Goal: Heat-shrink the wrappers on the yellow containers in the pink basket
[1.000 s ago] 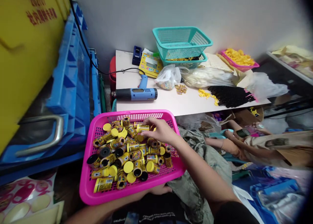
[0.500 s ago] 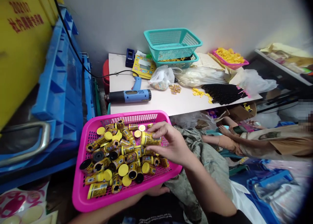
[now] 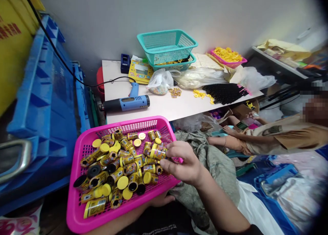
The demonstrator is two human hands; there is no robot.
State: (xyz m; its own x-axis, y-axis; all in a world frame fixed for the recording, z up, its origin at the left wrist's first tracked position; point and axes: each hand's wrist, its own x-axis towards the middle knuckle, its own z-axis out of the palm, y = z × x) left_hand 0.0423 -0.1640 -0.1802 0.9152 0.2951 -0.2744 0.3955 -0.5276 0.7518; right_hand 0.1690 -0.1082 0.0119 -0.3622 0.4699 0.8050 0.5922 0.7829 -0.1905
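A bright pink basket [image 3: 89, 224] is tilted towards me, filled with small yellow printed canisters, some with yellow lids and some showing dark open ends. My left forearm runs beneath its near edge, and my left hand [image 3: 161, 199] supports the basket from below, its fingers partly hidden. Over the basket's right side, my right hand [image 3: 179, 161] has its thumb and fingers closed at the right end of one yellow-lidded canister [image 3: 157, 152]. Loose yellow lids [image 3: 122, 182] lie among the canisters.
On the white table [image 3: 159, 108] are a blue heat gun [image 3: 128, 103], stacked teal baskets [image 3: 167, 48], a plastic bag [image 3: 160, 81] and black strips [image 3: 225, 93]. Blue crates [image 3: 46, 88] stand at left. A seated person [image 3: 266, 139] is at right, beyond a grey-green sack [image 3: 215, 159].
My right hand has moved down and rightwards across the basket with the canister, and its grip is now at the canister's right end. The view has shifted, putting the basket further left.
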